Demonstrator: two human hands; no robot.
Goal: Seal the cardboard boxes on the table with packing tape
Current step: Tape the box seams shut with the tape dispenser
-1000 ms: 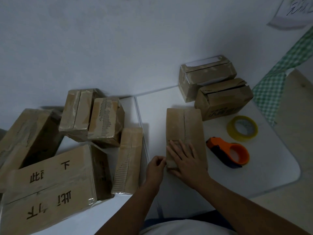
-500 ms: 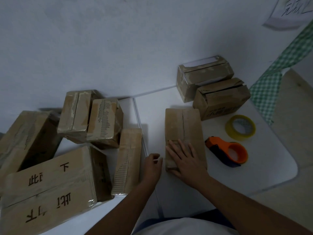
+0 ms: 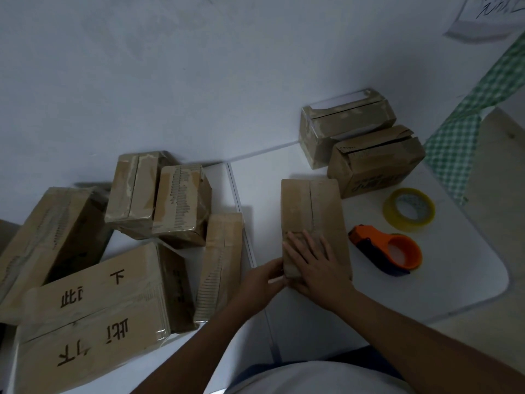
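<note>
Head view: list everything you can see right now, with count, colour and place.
centre box: 1, brown, on the white table, top seam running away from the person
far boxes: 2, brown, behind the centre box near the wall
left boxes: 5, brown, grouped on the left, the nearest with black characters
tape dispenser: 1, orange and dark, right of the centre box
tape roll: 1, yellow, beyond the dispenser
checked cloth: 1, green and white, far right
left hand: at the centre box's near left corner
right hand: flat on the centre box's near end
</note>
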